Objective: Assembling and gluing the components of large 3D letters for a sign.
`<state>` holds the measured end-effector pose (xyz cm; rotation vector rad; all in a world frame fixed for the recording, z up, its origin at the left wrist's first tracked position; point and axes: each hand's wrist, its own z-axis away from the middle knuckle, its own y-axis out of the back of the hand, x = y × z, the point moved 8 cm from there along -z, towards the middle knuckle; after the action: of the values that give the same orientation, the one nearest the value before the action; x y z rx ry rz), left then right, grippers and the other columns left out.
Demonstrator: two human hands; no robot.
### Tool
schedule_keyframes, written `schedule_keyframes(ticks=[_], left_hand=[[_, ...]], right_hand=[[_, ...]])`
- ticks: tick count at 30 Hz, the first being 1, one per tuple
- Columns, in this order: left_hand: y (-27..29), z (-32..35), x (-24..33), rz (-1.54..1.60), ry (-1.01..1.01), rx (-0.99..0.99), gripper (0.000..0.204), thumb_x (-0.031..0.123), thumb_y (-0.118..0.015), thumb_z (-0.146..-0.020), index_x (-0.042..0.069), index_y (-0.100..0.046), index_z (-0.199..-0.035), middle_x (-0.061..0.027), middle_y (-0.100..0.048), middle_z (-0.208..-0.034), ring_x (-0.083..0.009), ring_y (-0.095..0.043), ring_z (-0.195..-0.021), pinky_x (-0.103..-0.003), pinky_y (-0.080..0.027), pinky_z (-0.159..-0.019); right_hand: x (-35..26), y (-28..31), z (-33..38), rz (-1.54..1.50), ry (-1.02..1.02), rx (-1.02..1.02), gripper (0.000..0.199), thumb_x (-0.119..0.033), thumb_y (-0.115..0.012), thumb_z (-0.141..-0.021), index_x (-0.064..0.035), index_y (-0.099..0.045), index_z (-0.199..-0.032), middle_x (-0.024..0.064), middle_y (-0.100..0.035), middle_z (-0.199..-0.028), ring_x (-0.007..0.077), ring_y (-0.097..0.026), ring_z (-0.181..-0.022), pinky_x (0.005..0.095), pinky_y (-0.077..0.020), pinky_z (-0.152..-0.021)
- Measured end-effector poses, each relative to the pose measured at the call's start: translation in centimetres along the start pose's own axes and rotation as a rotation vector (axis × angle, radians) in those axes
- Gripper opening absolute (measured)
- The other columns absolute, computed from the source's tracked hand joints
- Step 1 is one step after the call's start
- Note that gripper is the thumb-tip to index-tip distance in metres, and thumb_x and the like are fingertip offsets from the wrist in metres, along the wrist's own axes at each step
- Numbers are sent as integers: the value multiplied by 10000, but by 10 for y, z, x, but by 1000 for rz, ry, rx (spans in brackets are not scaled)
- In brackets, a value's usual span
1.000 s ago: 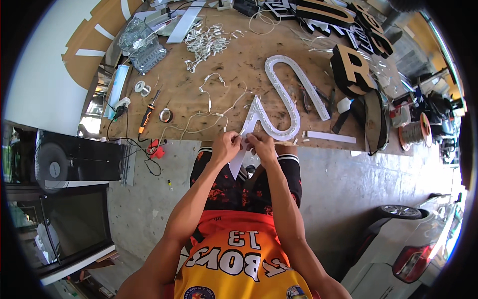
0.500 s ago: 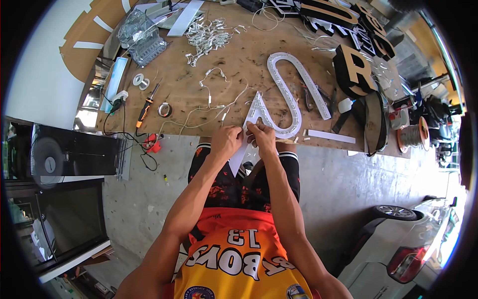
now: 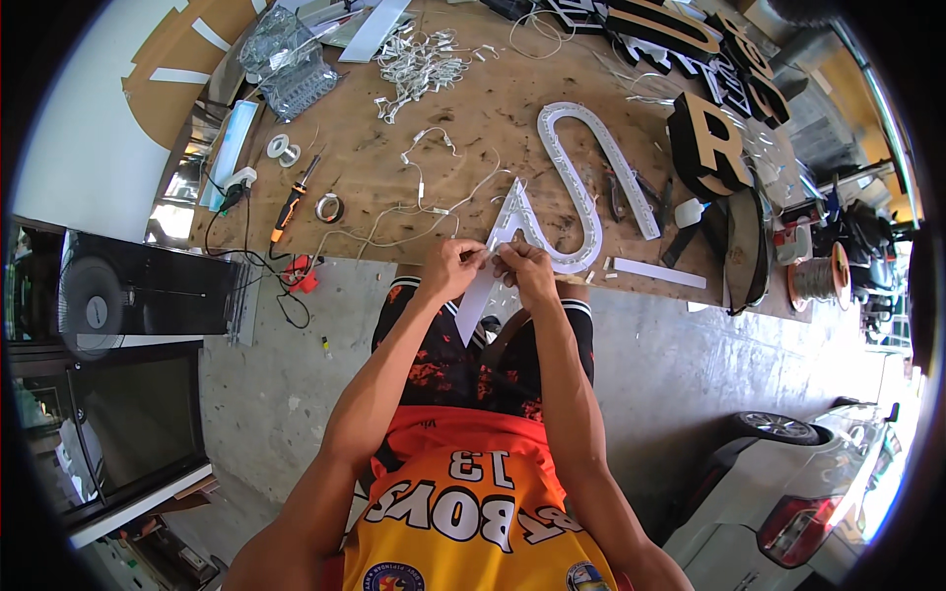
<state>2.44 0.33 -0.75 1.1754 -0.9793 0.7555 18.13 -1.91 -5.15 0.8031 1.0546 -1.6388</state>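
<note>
A white flat sign piece point(image 3: 583, 185), shaped in a long S curve that runs to a pointed end, lies at the near edge of the wooden table point(image 3: 473, 128). Small white light modules line its curve. A straight white leg point(image 3: 477, 307) sticks out past the edge above my lap. My left hand point(image 3: 453, 268) is closed in a pinch beside this leg, its fingertips close to my right hand's. Over the pointed part, my right hand point(image 3: 528, 272) has its fingers curled together. Whatever is between the fingertips is too small to make out.
A tangled heap of wired light modules point(image 3: 422, 67) lies farther back. On the left are a soldering iron point(image 3: 292, 205), a solder spool point(image 3: 283, 150) and a tape roll point(image 3: 329, 207). Pliers point(image 3: 613, 195), a white strip point(image 3: 658, 273) and a black-sided letter point(image 3: 711, 146) lie right.
My left hand has risen slightly and drawn left, off the white leg, its fingertips now pinched. My right hand stays over the pointed part. The whole view has shifted a little.
</note>
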Motion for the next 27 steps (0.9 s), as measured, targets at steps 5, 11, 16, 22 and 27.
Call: schedule_keyframes(ticks=[5, 11, 16, 22, 27], left_hand=[[15, -3, -8, -194, 34, -3, 191, 176, -681, -907, -7, -734, -908, -55, -692, -717, -107, -585, -641, -302, -479, -619], [23, -3, -15, -82, 60, -56, 161, 148, -676, -877, 1, -741, -887, -115, -679, -682, -146, -584, -583, -320, -447, -564], [14, -3, -26, -21, 85, -17, 191, 179, -711, -866, 1, -757, -917, -110, -706, -714, -121, -584, -587, -300, -454, -566], [16, 3, -4, 17, -8, 35, 209, 202, -720, -871, 3, -765, -916, -102, -716, -717, -102, -606, -605, -280, -475, -579], [14, -5, -10, -76, 119, -17, 212, 212, -715, -876, 9, -766, -915, -88, -713, -696, -100, -633, -617, -276, -497, -590]], right_hand=[[-56, 44, 38, 818, 38, 89, 211, -193, -679, -819, 13, -716, -797, 139, -693, -700, 206, -652, -604, 350, -521, -592], [-106, 111, 92, 1395, 147, 238, 206, -102, -676, -776, -52, -748, -963, 153, -729, -928, 238, -716, -876, 352, -538, -745], [-108, 28, 24, 896, 617, 26, 280, -75, -727, -751, -65, -732, -1031, 144, -694, -938, 315, -682, -858, 400, -534, -739], [-79, -26, -16, 1110, 786, -199, 255, -42, -704, -766, -33, -724, -1020, 154, -678, -929, 330, -663, -776, 386, -527, -710], [-70, -15, -31, 939, 769, -212, 175, -30, -669, -783, -20, -705, -954, 156, -668, -932, 369, -656, -828, 411, -522, -731]])
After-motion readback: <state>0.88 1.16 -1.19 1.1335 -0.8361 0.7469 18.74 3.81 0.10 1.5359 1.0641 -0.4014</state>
